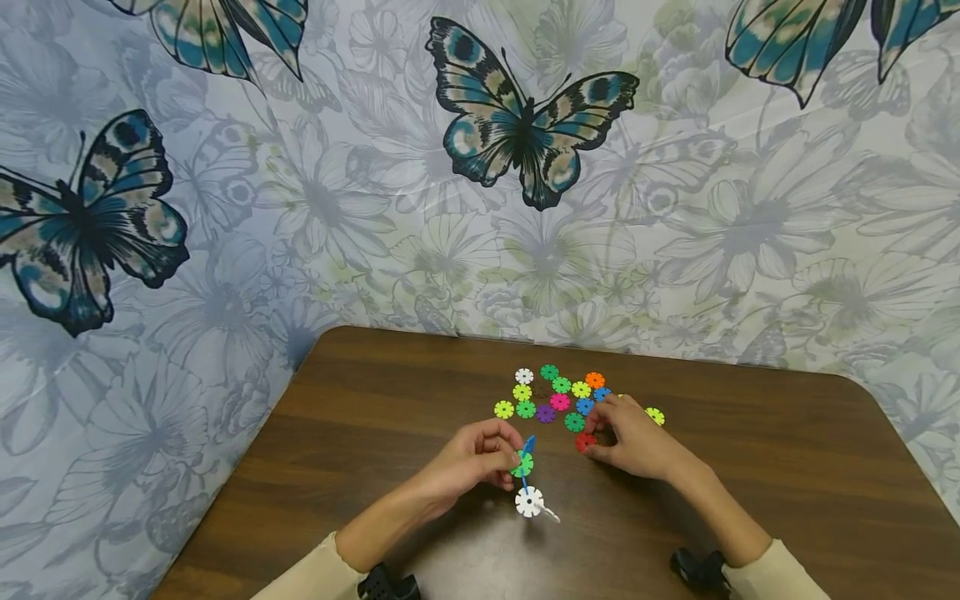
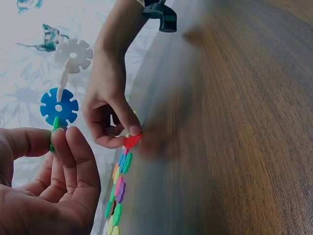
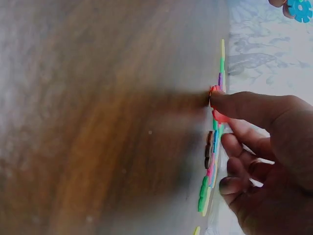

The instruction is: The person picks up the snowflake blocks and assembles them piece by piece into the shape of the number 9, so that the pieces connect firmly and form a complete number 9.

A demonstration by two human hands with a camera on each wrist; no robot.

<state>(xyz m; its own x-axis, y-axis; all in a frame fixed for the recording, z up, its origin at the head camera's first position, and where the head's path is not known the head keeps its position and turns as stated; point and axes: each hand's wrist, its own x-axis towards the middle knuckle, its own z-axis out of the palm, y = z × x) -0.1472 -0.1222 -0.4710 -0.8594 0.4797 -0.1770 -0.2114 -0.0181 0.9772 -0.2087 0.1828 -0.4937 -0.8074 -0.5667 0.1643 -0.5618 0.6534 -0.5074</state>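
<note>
My left hand point(image 1: 480, 454) pinches a green notched disc point(image 1: 522, 464) between thumb and fingertips. That disc is slotted into a short chain with a blue disc point(image 2: 58, 106) and white discs point(image 1: 528, 502); the chain hangs in the air, clear of the tabletop. My right hand point(image 1: 633, 439) pinches a red notched disc point(image 1: 585, 443) at the near side of a cluster of loose discs. In the right wrist view the thumb lies over the upper part of the red disc point(image 3: 221, 116). Some discs behind the right hand are hidden by it in the head view.
Loose discs lie flat on the brown wooden table point(image 1: 360, 417), among them a purple disc point(image 1: 546, 413), a pink disc point(image 1: 559, 402) and an orange disc point(image 1: 595, 380). A yellow disc point(image 1: 656, 416) lies right of the right hand. Behind the table hangs a butterfly-patterned cloth point(image 1: 675, 250).
</note>
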